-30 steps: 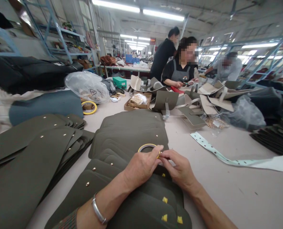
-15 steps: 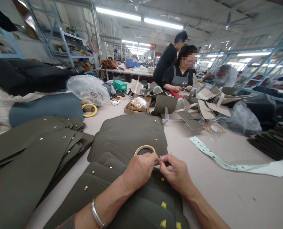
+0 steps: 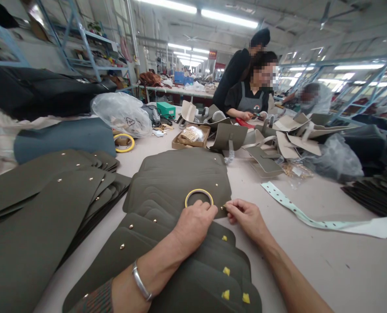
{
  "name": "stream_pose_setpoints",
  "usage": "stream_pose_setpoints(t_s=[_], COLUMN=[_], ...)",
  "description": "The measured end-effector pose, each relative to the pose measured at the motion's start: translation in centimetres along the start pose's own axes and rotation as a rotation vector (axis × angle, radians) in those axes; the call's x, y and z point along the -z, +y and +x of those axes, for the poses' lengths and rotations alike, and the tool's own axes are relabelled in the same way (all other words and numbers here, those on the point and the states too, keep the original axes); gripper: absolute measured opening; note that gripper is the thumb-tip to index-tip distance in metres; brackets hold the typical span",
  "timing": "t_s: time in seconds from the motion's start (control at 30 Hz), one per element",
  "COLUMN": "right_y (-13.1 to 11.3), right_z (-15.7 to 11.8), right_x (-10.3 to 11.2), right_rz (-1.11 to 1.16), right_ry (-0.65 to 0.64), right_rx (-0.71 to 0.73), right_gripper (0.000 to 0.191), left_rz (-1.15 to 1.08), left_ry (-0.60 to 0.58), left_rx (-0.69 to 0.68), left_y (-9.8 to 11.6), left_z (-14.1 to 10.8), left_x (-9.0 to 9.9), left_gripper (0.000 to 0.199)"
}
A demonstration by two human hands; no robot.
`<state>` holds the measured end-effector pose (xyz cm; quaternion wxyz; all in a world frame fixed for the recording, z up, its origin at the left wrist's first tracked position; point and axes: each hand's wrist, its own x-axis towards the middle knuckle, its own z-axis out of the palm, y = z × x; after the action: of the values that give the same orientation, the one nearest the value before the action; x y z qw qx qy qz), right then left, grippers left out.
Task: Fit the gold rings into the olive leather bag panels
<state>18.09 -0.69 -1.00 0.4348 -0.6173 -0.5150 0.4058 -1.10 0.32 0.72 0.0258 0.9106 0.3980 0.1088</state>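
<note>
My left hand (image 3: 193, 226) is closed around the near side of a thin yellow roll of tape (image 3: 199, 190), over a stack of dark olive leather-like panels (image 3: 177, 176). Just to its right, my right hand (image 3: 247, 217) pinches a small piece of yellow tape (image 3: 224, 207) between thumb and fingertips, above the panels' right edge. Several yellow tape scraps (image 3: 226, 271) stick to the nearer overlapping panels. Small gold-coloured studs (image 3: 122, 246) show on the panels.
More olive panels with studs (image 3: 50, 195) are fanned out at left. Behind lie another tape roll (image 3: 124, 150), a cardboard box of gold-coloured parts (image 3: 193, 137) and pale bag pieces (image 3: 286, 145). A perforated light-green strip (image 3: 291, 208) lies at right. Co-workers (image 3: 250, 98) are across the table.
My hands have drawn apart: the right moved rightward with the tape piece, while the left stays at the roll. The view has shifted slightly.
</note>
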Motion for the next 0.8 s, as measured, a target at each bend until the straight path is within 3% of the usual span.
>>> stream_pose_setpoints(t_s=[0.23,0.47,0.57,0.67,0.8], right_y=[-0.7,-0.3,-0.1,-0.1,-0.2], right_z=[-0.8,-0.8,-0.7,-0.7,-1.3], right_x=[-0.6,-1.1,-1.1,-0.5,0.3], right_rz=[-0.455,-0.608,-0.619,-0.515,-0.419], right_ry=[-0.008,-0.051,-0.029,0.026,-0.032], right_rx=[0.219,0.311,0.291,0.194,0.12], right_gripper=[0.021,0.019,0.015,0.026,0.022], left_rz=[-0.002,-0.013,-0.001,0.005,0.0], left_ry=[-0.079,-0.08,-0.076,-0.069,-0.062], left_rx=[-0.014,-0.032,-0.035,-0.023,-0.014], left_y=[0.2,0.2,0.2,0.2,0.1], left_z=[0.0,0.0,0.0,0.0,0.1], left_x=[0.3,0.2,0.1,0.1,-0.1], left_gripper=[0.01,0.01,0.009,0.009,0.009])
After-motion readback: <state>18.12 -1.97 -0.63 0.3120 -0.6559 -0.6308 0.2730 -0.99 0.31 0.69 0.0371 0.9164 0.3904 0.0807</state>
